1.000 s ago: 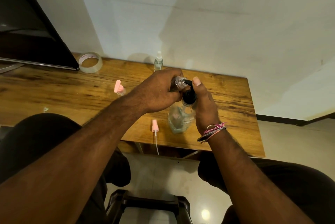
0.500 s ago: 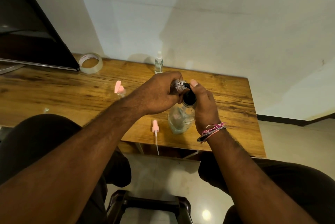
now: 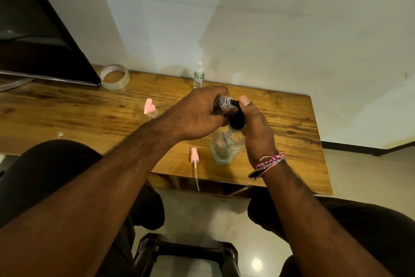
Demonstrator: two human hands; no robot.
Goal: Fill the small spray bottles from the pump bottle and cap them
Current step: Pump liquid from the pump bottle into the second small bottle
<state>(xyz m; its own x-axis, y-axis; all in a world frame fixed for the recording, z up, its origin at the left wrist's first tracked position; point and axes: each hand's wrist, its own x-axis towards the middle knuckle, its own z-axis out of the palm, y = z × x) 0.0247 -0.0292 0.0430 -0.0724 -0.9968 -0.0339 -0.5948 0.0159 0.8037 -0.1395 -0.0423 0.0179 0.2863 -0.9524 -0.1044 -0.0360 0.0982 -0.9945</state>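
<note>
A clear pump bottle [image 3: 224,148] with a black pump head [image 3: 236,118] stands near the table's front edge. My right hand [image 3: 253,128] wraps around the pump head, thumb on the black spout. My left hand [image 3: 197,113] grips a small clear spray bottle [image 3: 224,102], uncapped, its threaded mouth held against the spout. A pink spray cap with a dip tube [image 3: 194,160] lies on the table left of the pump bottle. Another small bottle with a pink cap [image 3: 150,109] lies further left. A capped small spray bottle [image 3: 199,76] stands by the wall.
A roll of clear tape [image 3: 115,76] sits at the back left of the wooden table [image 3: 292,137], beside a dark monitor [image 3: 40,48]. A small clear object [image 3: 60,135] lies near the left front edge. A dark stool [image 3: 186,254] is below, between my knees.
My right thumb has slid up along the pump spout while the hand stays on the pump head. The left hand keeps the small bottle at the spout, barely shifted.
</note>
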